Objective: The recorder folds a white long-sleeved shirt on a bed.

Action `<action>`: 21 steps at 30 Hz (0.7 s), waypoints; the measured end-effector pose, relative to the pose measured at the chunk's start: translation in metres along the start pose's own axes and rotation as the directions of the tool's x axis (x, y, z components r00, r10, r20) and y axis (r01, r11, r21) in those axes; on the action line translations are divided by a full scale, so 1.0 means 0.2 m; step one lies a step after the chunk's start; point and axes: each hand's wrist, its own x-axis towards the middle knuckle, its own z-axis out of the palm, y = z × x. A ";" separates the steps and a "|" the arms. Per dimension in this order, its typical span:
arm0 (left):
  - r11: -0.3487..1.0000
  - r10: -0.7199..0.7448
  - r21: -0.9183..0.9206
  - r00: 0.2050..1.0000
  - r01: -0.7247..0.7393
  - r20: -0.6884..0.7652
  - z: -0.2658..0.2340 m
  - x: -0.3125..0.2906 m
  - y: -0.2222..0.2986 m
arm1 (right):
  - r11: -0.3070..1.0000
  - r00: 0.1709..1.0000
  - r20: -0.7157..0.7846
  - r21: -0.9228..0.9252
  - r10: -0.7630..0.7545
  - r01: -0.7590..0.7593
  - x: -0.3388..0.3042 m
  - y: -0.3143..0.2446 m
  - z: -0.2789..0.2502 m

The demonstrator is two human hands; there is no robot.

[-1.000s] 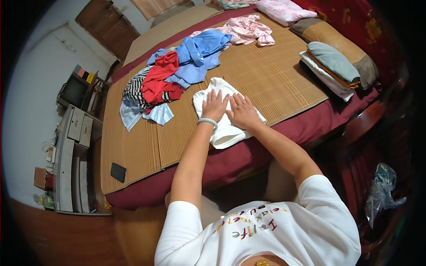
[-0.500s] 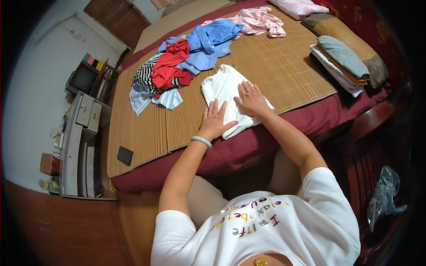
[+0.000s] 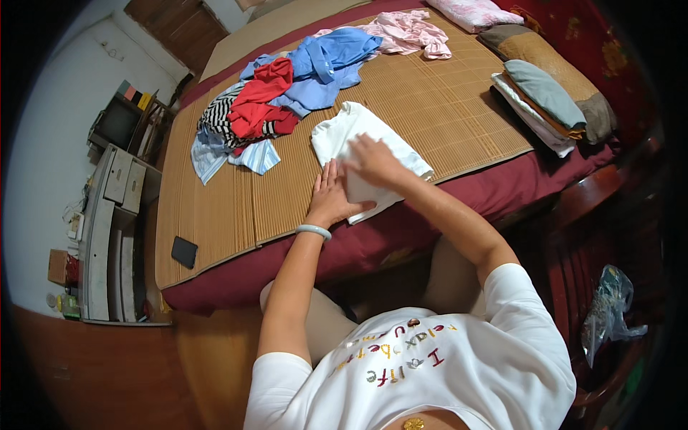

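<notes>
A white top point(image 3: 398, 147), folded into a rough rectangle, lies on the bamboo mat at the near edge of the bed. My left hand point(image 3: 335, 199), with a pale bangle at the wrist, rests flat along the top's left side, fingers stretched out and thumb spread. Over the middle of the same top is my right hand point(image 3: 376, 163), its fingers extended and slightly smeared by motion. Neither hand grips the cloth. Part of the top is hidden beneath both hands.
Beyond lies a heap of loose clothes with a red garment point(image 3: 259, 100), a blue shirt point(image 3: 326, 64) and a pink garment point(image 3: 408, 32). A folded stack point(image 3: 541, 97) sits at right by a pillow point(image 3: 552, 57). A phone point(image 3: 184, 251) lies near left; a plastic bag point(image 3: 609, 308) on a chair.
My right hand has slid left across the white top, toward my left hand. My left hand stays on the top's left side. The whole view has shifted slightly.
</notes>
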 end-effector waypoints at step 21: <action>0.999 0.008 -0.051 0.998 -0.012 -0.069 -0.02 -0.10 -0.02 | 0.953 0.981 0.049 -0.253 0.186 -0.168 0.00 0.07 -0.18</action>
